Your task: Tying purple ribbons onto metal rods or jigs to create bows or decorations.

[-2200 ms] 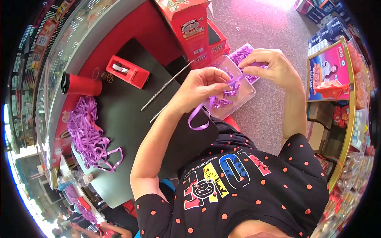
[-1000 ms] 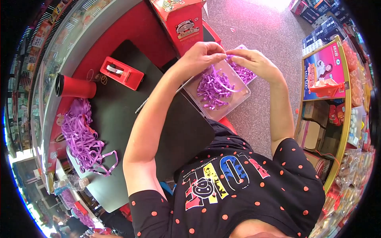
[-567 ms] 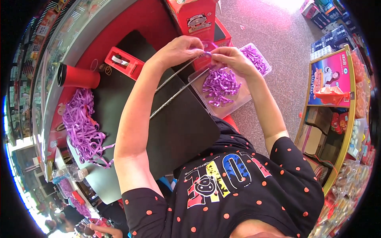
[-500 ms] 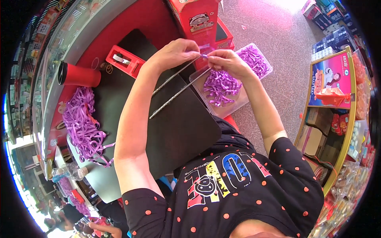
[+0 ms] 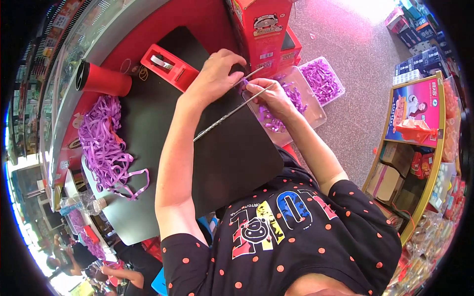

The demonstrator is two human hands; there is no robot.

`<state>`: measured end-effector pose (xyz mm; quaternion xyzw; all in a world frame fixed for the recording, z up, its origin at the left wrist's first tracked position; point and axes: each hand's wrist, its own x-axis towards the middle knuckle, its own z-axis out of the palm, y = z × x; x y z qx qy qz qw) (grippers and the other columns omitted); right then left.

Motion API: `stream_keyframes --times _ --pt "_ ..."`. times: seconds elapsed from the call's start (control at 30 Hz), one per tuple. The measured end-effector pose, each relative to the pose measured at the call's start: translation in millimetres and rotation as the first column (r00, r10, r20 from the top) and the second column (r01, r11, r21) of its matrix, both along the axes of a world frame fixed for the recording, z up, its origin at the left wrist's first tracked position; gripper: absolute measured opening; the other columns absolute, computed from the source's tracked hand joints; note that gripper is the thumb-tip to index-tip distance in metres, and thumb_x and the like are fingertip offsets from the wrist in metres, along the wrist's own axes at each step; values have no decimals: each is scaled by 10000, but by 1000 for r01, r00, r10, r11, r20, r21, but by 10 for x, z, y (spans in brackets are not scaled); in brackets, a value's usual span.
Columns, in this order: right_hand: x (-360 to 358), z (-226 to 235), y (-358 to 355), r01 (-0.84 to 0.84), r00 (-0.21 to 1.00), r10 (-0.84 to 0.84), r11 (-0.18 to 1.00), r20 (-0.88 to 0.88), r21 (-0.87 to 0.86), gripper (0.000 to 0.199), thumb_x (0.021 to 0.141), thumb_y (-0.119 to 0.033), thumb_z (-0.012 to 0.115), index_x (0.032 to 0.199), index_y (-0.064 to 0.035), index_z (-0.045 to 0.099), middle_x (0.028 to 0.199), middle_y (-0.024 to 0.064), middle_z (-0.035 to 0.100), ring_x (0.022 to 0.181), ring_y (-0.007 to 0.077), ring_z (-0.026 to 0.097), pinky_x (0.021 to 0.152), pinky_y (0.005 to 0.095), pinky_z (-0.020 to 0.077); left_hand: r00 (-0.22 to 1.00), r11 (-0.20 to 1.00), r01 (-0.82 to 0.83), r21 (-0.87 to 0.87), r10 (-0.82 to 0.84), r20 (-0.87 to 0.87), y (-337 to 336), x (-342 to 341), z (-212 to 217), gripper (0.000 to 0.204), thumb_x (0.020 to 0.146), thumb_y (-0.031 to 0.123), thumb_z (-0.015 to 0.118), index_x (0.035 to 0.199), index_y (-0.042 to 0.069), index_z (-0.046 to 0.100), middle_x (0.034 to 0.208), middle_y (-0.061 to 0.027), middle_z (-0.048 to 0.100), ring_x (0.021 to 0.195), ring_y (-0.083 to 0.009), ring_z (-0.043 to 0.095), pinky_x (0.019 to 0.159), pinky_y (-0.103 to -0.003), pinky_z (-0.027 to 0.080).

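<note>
Both my hands meet above the far right part of a black tabletop (image 5: 232, 153). My left hand (image 5: 222, 74) has its thumb and fingers closed around a small piece of purple ribbon (image 5: 243, 85). Facing it, my right hand (image 5: 274, 101) pinches at the same piece. Two thin metal rods slant between the hands; the nearer rod (image 5: 222, 120), spirally grooved at its lower end, crosses my right fingers. Most of the farther rod is hidden behind my left hand and forearm. Beyond my right hand, a clear plastic tub (image 5: 312, 104) holds short purple ribbon pieces (image 5: 296, 98).
A tangled heap of purple ribbon (image 5: 106, 143) lies left of the table. A red tape dispenser (image 5: 170, 66) and a red tumbler (image 5: 106, 81) stand along the far left edge. Tall red boxes (image 5: 264, 37) rise ahead. Another tub (image 5: 340, 91) adjoins the first. Shelves (image 5: 419, 197) line the right.
The rods have shifted with my hands, and the nearer one now crosses over my right fingers. My right hand has turned and lowered. The whole view has moved slightly.
</note>
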<state>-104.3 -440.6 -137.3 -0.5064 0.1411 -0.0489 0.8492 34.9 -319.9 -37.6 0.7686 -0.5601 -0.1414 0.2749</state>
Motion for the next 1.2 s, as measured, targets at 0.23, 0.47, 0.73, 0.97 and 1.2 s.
stream_keyframes --times 0.23,0.47,0.73,0.97,1.2 --pt "-26 -38 -22 -11 1000 10 999 10 44 218 885 -237 665 977 -39 662 782 -31 622 633 30 522 560 162 405 964 962 -264 -71 265 5 93 -307 -2 159 816 157 664 883 16 691 990 -103 636 1007 -269 571 886 -355 440" --pt "-58 33 -115 -32 999 40 984 37 -176 283 929 -270 596 1014 -9 665 880 9 658 797 66 585 739 221 463 934 926 -356 -121 358 -8 129 -368 -142 165 805 167 681 885 23 699 986 -89 641 1012 -264 568 893 -345 436" --pt "-9 155 -297 -96 994 111 928 20 -359 319 952 -172 538 1229 -17 567 845 -11 604 818 63 565 724 204 457 918 892 -390 -229 395 -24 160 -408 -269 158 806 167 678 887 33 704 1034 -85 633 1036 -258 554 919 -348 423" --pt "261 -48 -404 -147 986 163 714 -42 -684 257 855 -156 645 1074 -21 662 851 71 674 770 134 623 699 287 498 919 884 -385 -265 393 -26 158 -417 -320 166 811 174 675 887 30 704 1029 -88 634 1033 -264 554 918 -352 424" --pt "181 -767 -550 -69 987 160 421 0 -904 193 763 -125 671 934 -39 697 903 118 676 831 243 660 723 361 519 919 872 -388 -300 392 -48 148 -415 -335 138 790 167 691 851 45 709 990 -74 640 1013 -262 555 906 -372 416"
